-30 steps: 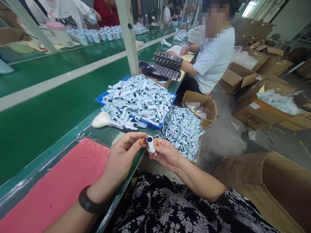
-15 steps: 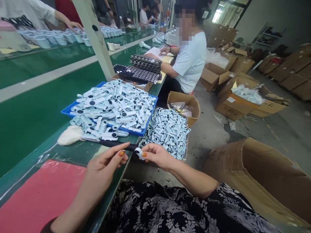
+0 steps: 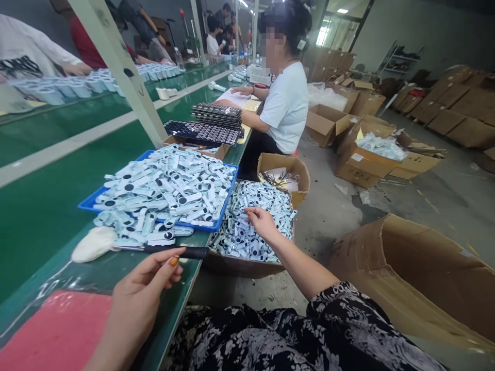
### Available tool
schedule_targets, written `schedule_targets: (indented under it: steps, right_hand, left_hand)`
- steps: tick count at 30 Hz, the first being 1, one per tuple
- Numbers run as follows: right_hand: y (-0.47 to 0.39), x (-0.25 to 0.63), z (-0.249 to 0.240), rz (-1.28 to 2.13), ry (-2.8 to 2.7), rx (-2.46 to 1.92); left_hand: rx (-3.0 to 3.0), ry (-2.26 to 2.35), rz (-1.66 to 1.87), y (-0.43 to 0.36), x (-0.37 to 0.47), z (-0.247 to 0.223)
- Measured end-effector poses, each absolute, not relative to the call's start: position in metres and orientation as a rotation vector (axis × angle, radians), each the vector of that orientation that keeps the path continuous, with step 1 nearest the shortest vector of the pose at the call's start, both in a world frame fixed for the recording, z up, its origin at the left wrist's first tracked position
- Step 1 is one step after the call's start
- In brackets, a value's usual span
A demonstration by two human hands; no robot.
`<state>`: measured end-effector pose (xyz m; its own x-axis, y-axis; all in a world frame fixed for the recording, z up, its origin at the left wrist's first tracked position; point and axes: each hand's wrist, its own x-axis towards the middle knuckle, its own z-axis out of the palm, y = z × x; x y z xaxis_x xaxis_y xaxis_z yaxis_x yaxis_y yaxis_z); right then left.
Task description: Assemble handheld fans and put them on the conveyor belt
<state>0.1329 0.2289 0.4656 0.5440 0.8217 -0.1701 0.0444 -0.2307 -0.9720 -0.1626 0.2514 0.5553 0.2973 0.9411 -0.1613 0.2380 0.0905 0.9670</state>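
Observation:
Over a cardboard box of pale-blue plastic pieces [image 3: 255,198], my right hand [image 3: 265,226] reaches out with its fingers slightly apart and no piece visible in it. My left hand [image 3: 149,278] is at the table edge, thumb and index finger pinched; whatever they hold, if anything, cannot be made out. Just beyond those fingers lies a black-handled tool [image 3: 195,252] with a white cloth-like wad [image 3: 95,244] at its far end. A blue tray [image 3: 228,211] holds a heap of similar pale-blue pieces [image 3: 174,180], several with dark round spots; some spill over its near edge.
A red sheet [image 3: 58,330] lies on the green table [image 3: 46,211]. Beyond the tray are stacked black trays [image 3: 216,116] and a slanted post [image 3: 119,72]. A co-worker [image 3: 288,103] sits farther along. A large open carton [image 3: 359,268] stands at right.
My right hand has moved away from my left, out over the box, and the small pale-blue piece in its fingers no longer shows. My left hand has shifted left and down in view.

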Motion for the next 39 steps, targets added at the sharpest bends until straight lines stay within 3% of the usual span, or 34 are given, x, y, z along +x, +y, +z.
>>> schedule_targets:
  steps: [8,15,24,30,39]
  right_hand:
    - [0.211,0.159,0.468,0.684,-0.938,-1.9]
    - [0.306,0.205,0.508,0.388,-1.094,-2.291]
    - [0.369,0.193,0.491,0.505,-1.059,-2.645]
    - [0.353,0.203,0.496,0.601,-0.985,-2.536]
    - [0.332,0.201,0.56,0.296,-1.011,-1.978]
  left_hand:
    - [1.376,1.201,0.799,0.251,-0.157,0.557]
    - [1.473,1.181,0.753,0.254,-0.158,0.545]
    - [1.527,1.101,0.749,0.252,-0.157,0.547]
    - [1.485,1.096,0.747,0.253,-0.159,0.547]
    - [1.461,1.081,0.748,0.255,-0.158,0.539]
